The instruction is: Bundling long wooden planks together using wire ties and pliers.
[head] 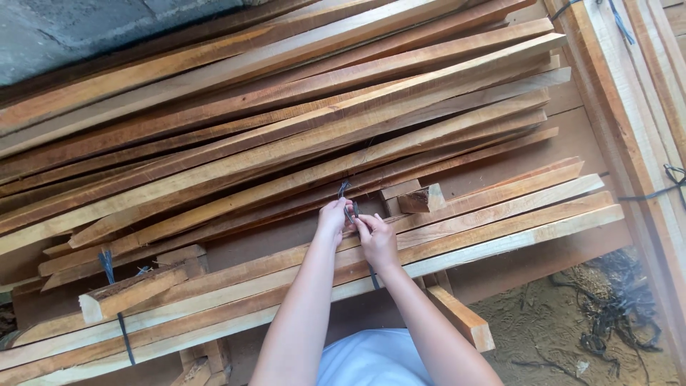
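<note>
Both hands meet at one spot on a dark strap (348, 201) that wraps the near bundle of wood slats (457, 232). Left hand (333, 220) fingers curled, pinching the strap's free end from the left; right hand (377, 239) thumb and forefinger pressed together on the same strap just beside it, from the right. Hands touching or almost touching, can't separate them cleanly. The strap end sticks up above the fingertips, toward the far side; another bit of strap shows below the right wrist at the bundle's near edge, so the strap runs across the slats, roughly near-to-far. The bundle's long axis runs left-low to right-high, crossing the strap at about a right angle. Grip point sits on the bundle's far edge, about mid-length. Both hands equally near; neither leads. A short wood block (421, 198) lies just right of the hands on the brown board (564, 143) under the stacks. A second dark strap (114, 300) binds the same bundle near its left end, well apart from the hands. A bigger loose stack of slats (286, 107) lies beyond, fanned, same general direction. Sandy ground (572, 329) with dark strap scraps at lower right.
</note>
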